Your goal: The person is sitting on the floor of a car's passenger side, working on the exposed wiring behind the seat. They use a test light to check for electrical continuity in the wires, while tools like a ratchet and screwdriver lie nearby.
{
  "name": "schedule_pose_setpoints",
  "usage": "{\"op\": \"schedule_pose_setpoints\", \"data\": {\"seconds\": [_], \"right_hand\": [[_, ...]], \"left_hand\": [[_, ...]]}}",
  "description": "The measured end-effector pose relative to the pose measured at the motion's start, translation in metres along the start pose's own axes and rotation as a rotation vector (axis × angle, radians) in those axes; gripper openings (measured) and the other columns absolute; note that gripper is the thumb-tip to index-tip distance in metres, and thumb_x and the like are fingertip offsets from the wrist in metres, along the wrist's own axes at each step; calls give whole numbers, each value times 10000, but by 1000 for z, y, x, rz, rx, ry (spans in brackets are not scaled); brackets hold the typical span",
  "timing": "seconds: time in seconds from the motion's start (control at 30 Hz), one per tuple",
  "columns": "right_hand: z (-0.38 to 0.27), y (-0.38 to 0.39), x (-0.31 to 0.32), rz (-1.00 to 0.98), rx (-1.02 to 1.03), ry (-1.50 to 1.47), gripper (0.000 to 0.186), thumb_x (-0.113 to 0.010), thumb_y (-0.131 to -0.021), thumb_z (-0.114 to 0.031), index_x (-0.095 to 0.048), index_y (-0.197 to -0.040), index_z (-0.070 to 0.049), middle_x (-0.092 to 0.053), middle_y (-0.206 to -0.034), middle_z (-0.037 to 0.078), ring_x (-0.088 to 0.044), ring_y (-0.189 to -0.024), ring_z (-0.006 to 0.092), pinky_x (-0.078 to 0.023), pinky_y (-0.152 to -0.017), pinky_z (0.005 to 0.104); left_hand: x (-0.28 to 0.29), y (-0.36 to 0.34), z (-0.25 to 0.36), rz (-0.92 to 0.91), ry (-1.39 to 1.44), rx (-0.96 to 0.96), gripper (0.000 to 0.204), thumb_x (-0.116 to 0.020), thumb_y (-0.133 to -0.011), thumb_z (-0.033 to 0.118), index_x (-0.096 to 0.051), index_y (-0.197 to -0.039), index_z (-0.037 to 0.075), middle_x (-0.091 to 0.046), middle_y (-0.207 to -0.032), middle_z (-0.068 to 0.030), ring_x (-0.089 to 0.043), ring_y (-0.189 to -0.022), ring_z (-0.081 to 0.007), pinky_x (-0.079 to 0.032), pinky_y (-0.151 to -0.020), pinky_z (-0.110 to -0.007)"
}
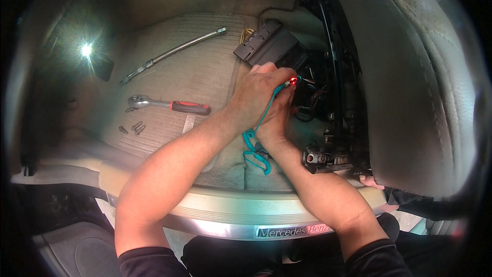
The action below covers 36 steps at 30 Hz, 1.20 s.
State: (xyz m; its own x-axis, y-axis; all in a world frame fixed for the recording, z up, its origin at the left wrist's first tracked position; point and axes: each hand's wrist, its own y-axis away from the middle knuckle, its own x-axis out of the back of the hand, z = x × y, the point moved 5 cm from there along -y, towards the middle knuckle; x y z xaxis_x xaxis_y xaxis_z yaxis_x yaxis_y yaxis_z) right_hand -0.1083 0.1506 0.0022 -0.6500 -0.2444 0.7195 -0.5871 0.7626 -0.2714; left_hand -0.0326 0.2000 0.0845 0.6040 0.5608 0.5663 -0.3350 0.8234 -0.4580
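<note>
Close together in front of the seat, both my hands work beside a dark plastic box. My left hand (pixel 259 90) is closed on a circuit test light (pixel 293 80), which glows red at its fingertips. A teal coiled cord (pixel 260 160) trails from it down to the carpet. Just below, my right hand (pixel 277 115) is partly covered by the left. Its fingers are curled up near the glowing light, and what they hold is hidden. The dark box (pixel 271 43), like a control module, lies tilted beyond my hands. Wires (pixel 310 90) come out right of the light.
On the carpet mat (pixel 169 56) lie a long metal extension bar (pixel 174 54), a ratchet (pixel 171 105) with a red-and-black handle, and several bolts (pixel 137 127). A bright lamp (pixel 86 50) shines at the left. The seat (pixel 410 87) and its metal rail (pixel 333 159) bound the right.
</note>
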Motion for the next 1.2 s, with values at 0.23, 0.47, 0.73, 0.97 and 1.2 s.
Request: {"op": "schedule_pose_setpoints", "data": {"seconds": [0.23, 0.47, 0.73, 0.97, 1.2], "right_hand": [[-5, 2, 5, 20, 7, 27, 580, -699, -876, -317, -450, -1278, 19, -505, -1245, 213, -509, -1223, 344, -418, -1006, 471], [-3, 3, 2, -53, -37, 99, 607, -704, -877, -312, -420, -1295, 25, -501, -1242, 222, -514, -1220, 346, -418, -1001, 466], [-2, 5, -1, -49, -24, 62, 634, -675, -858, -361, -440, -1332, -11, -496, -1266, 218, -495, -1239, 374, -411, -1014, 523], [-6, 4, 4, -91, -28, 104, 609, -676, -893, -304, -406, -1349, -3, -490, -1278, 191, -505, -1233, 317, -409, -1019, 455], [12, 2, -9, -4, -11, 99, 609, -680, -842, -351, -459, -1272, 18, -514, -1199, 224, -497, -1202, 389, -410, -998, 523]], "left_hand": [[-1, 1, -2, -4, 1, 11, 292, -677, -897, 150, -678, -1180, 77, -648, -1029, -142, -612, -1017, -355, -486, -897, -433], [0, 1, -2, 14, 5, -20, 287, -680, -899, 168, -679, -1172, 79, -647, -1023, -143, -608, -1006, -356, -483, -890, -433], [0, 3, -3, 47, -2, -22, 259, -686, -891, 160, -685, -1138, 84, -642, -991, -138, -602, -968, -352, -468, -854, -425], [1, 2, 5, 43, -24, -66, 265, -693, -890, 165, -685, -1141, 80, -646, -1004, -126, -605, -967, -344, -463, -875, -428], [-5, -3, 3, 19, -31, -22, 288, -692, -893, 170, -683, -1166, 79, -646, -1031, -135, -604, -1001, -341, -477, -883, -428]]}}
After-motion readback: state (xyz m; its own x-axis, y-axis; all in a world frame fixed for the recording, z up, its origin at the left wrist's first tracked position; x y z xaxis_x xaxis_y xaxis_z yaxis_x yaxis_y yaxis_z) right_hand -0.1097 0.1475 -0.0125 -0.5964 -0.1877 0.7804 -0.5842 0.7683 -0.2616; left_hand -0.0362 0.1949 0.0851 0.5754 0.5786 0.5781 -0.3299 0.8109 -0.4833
